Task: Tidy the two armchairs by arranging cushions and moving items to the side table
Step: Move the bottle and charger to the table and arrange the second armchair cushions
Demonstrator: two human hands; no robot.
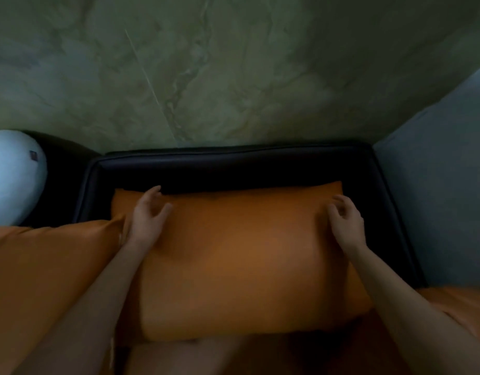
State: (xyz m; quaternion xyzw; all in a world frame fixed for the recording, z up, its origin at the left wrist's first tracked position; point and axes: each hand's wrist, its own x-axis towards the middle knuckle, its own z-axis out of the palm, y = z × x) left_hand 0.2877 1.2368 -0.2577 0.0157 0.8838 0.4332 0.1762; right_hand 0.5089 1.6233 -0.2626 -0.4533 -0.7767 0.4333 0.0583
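Leaning against the backrest of the black leather armchair (233, 161), filling most of the seat between its two arms: a plump rectangular orange fabric cushion (241, 255), top edge just under the backrest's upper rim. Resting near the cushion's upper left corner, the left hand (147, 215), fingers loosely curled and parted, clamped on nothing. Near the upper right corner, the right hand (344, 220), fingers likewise slack and apart, lightly touching the fabric. Overlapping the armchair's left arm, a second orange cushion (44, 280). Beyond it at the far left, a pale rounded cushion (14, 177) on another dark seat. Behind, a green marbled wall (206, 63).
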